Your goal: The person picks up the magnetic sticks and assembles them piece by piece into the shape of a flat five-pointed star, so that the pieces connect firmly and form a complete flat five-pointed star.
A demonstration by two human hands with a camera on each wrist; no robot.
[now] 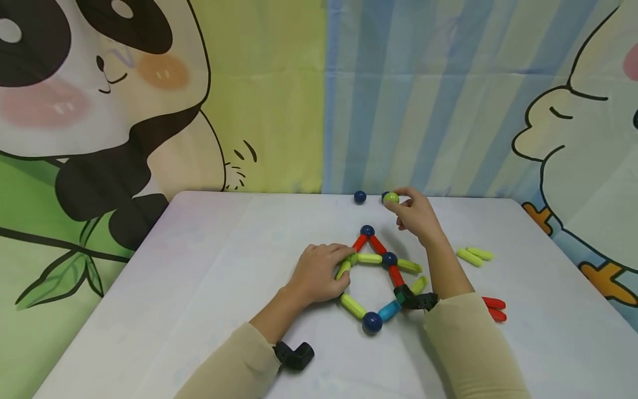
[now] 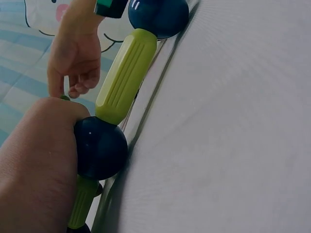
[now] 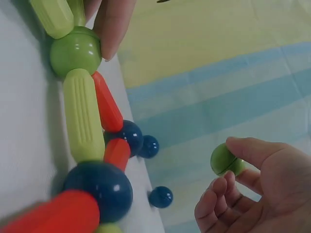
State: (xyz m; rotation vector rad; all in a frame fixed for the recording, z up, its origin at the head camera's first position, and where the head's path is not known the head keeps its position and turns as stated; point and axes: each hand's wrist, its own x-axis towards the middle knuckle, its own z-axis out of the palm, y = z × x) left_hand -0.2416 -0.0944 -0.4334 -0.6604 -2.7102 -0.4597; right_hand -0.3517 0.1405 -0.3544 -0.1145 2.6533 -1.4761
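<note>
On the white table lies a figure of sticks and balls, with a green ball (image 3: 75, 53), blue balls (image 1: 371, 322), yellow-green sticks (image 1: 353, 306), red sticks (image 1: 395, 275) and a blue stick (image 1: 389, 311). My left hand (image 1: 319, 271) holds its left side, fingers at the green ball and thumb by a yellow-green stick. Part of that side is hidden under the hand. Near the back edge, my right hand (image 1: 416, 216) pinches a loose green ball (image 3: 226, 160) between thumb and fingers, raised clear of the figure in the right wrist view.
Two loose blue balls sit at the table's back edge, one of them the left ball (image 1: 360, 197); the other is partly hidden behind the held ball. To the right lie loose yellow-green sticks (image 1: 469, 257) and red sticks (image 1: 494, 303). A printed curtain (image 1: 279, 100) hangs behind the table.
</note>
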